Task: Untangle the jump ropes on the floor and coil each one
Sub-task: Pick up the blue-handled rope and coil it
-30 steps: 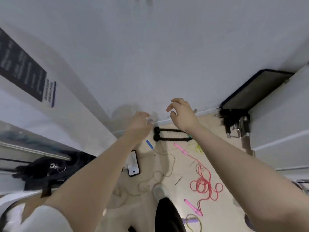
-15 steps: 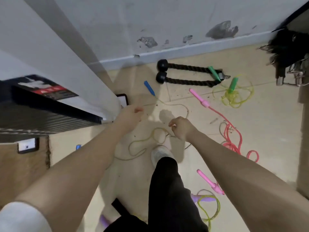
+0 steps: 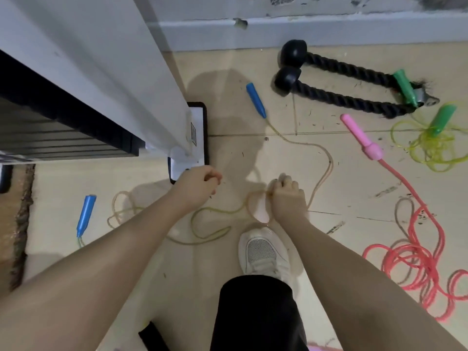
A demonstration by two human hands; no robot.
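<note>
A blue-handled jump rope lies on the tan floor, one handle [image 3: 256,99] near the wall, the other [image 3: 86,215] at the left. Its pale cord [image 3: 326,160] snakes and loops between them. My right hand [image 3: 287,198] grips a loop of that cord just ahead of my shoe. To its left, my left hand [image 3: 200,186] hovers with curled fingers, and no cord shows in it. A pink-handled rope [image 3: 361,138] runs to a tangled red-pink pile [image 3: 417,262] at the right. A green-handled rope [image 3: 443,120] with yellow cord [image 3: 430,148] lies at the far right.
A thick black rope with ball ends [image 3: 342,79] lies by the baseboard. A phone [image 3: 201,138] sits on the floor beside a white panel [image 3: 101,72] that juts in from the left. My white shoe [image 3: 263,252] and black trouser leg fill the lower centre.
My view has dropped from the wall to the floor. Both hands came down from in front of the wall to just above the cord, and the right now grips a loop.
</note>
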